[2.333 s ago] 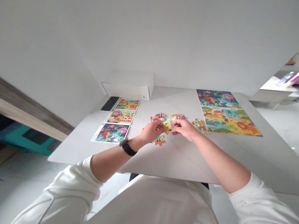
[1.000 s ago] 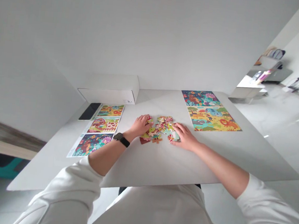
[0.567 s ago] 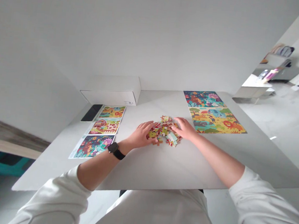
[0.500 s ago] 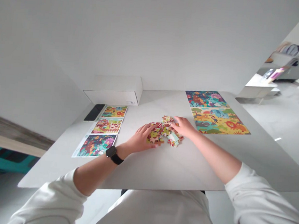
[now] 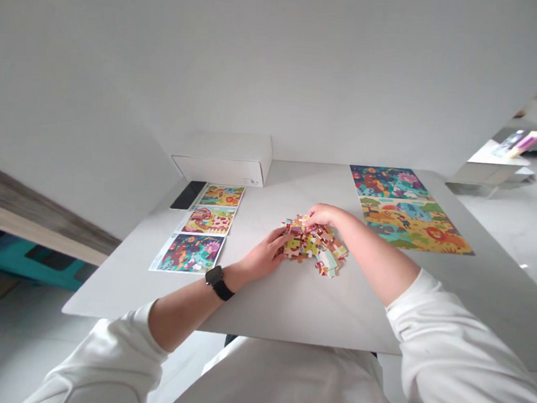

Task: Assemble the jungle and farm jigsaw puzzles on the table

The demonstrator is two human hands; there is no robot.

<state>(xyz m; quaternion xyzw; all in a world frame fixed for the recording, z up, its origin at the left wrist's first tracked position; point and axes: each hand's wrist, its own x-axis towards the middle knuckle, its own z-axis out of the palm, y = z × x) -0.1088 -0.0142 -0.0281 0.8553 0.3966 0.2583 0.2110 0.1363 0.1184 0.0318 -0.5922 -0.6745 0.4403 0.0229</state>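
Observation:
A loose heap of jigsaw puzzle pieces point(image 5: 311, 248), mostly red, yellow, pink and pale green, lies on the white table in front of me. At the heap's left edge rests my left hand point(image 5: 264, 252), its fingers apart and touching the outer pieces; a black watch is on that wrist. My right hand point(image 5: 322, 215) reaches over the far side of the heap, fingers bent down and pinched at a puzzle piece point(image 5: 302, 219). Its fingertips are partly hidden among the pieces.
Two finished puzzles lie at the back right: a dark one point(image 5: 390, 182) and a yellow animal one point(image 5: 414, 225). On the left are a sheet of three small pictures point(image 5: 208, 220), a black phone point(image 5: 188, 195) and a white box point(image 5: 219, 169) against the wall.
The view has shifted slightly left, so the table sits further right. My right hand's fingers have drawn together over the heap, and my left hand has eased back to its left edge.

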